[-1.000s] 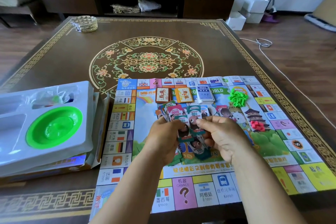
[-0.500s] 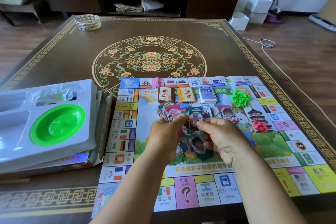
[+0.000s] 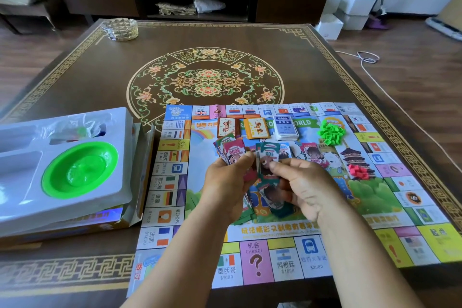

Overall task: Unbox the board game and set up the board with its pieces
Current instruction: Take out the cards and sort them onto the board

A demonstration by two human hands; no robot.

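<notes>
Nearest, both hands hover over the game board (image 3: 275,255) spread on the counter (image 3: 100,77). The left hand (image 3: 225,187) has its grip around a fan of play money (image 3: 231,151); the right hand (image 3: 303,187) pinches a green 100 note (image 3: 268,157). Beyond lie three card decks (image 3: 256,127) and green houses (image 3: 331,131), with red pieces (image 3: 358,171) nearer. The box tray (image 3: 75,157) sits left of the board.

A glass ashtray (image 3: 120,29) sits on the ornate table (image 3: 75,77), far corner.
</notes>
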